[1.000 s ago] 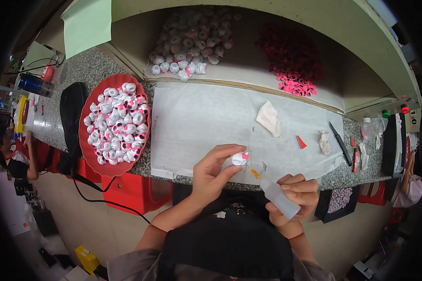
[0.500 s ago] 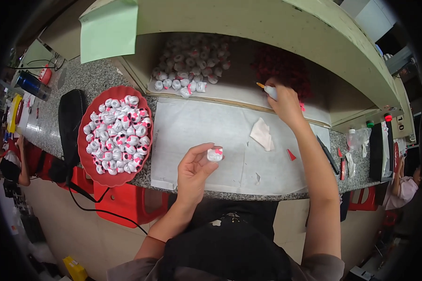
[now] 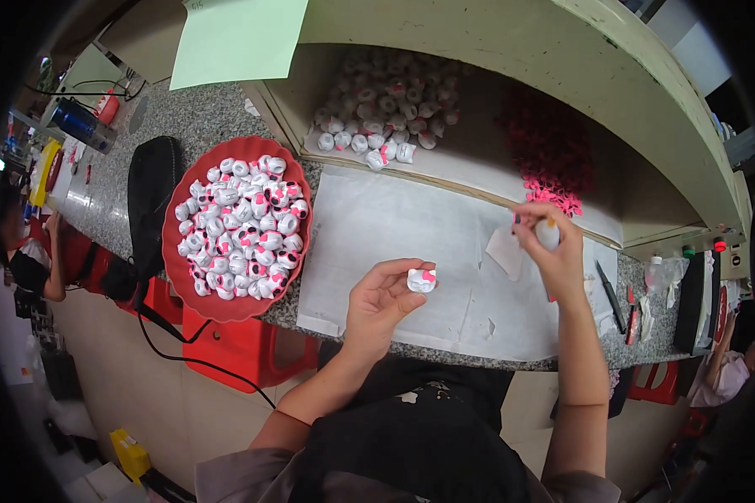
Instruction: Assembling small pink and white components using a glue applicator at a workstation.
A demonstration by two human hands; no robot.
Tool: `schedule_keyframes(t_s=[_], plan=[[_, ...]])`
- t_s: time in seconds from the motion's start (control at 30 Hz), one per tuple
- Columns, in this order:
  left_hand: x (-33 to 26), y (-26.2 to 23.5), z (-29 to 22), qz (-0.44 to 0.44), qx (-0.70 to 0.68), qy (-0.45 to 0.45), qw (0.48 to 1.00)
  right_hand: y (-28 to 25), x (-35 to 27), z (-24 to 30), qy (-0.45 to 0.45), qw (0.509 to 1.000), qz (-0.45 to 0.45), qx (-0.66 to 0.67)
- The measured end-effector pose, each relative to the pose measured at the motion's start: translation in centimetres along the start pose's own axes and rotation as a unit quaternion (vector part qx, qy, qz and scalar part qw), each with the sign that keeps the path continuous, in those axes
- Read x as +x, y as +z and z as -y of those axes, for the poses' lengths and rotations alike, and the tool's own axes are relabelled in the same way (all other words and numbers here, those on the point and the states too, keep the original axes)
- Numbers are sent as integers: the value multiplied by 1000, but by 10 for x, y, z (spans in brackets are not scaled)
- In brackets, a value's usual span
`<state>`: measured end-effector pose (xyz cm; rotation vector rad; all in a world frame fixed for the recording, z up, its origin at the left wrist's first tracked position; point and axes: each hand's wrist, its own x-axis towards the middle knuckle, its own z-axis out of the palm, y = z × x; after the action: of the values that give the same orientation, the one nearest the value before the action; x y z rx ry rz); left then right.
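A small white animal-head piece with a pink bow (image 3: 421, 282) is pinched between the thumb and fingers of my left hand (image 3: 376, 308), above the white paper sheet (image 3: 361, 226). My right hand (image 3: 564, 261) is raised over the sheet's right part, with a small white bottle with an orange tip (image 3: 549, 235) tucked in its fingers. At its thumb and fingertip shows a tiny dark and pink piece (image 3: 518, 220). Beyond that hand lies a heap of small pink pieces (image 3: 552, 159) on the shelf. A folded white cloth (image 3: 502, 254) lies beside the right hand.
On the left stands a red scalloped basin (image 3: 175, 261) full of similar white heads. More white heads (image 3: 386, 101) are heaped on the shelf. A dark pen-like tool (image 3: 610, 295), a red tool (image 3: 632, 318) and a clear bottle (image 3: 653, 273) are on the right. Co-workers sit at both sides.
My right hand has come back from the pink heap toward me, bringing the bottle and a tiny piece. My left hand still holds the white head. The whole view has shifted slightly.
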<state>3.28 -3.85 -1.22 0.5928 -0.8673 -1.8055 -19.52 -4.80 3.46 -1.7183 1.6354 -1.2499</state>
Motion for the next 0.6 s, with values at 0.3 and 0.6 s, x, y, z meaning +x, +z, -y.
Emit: schedule_keyframes(t_s=[0.3,0.6], plan=[[-10,18,7,35,104,34,993,45,-84,43,186,873,-80,444],[-18,27,9,73,296,137,942,47,-98,45,176,872,-62,452]])
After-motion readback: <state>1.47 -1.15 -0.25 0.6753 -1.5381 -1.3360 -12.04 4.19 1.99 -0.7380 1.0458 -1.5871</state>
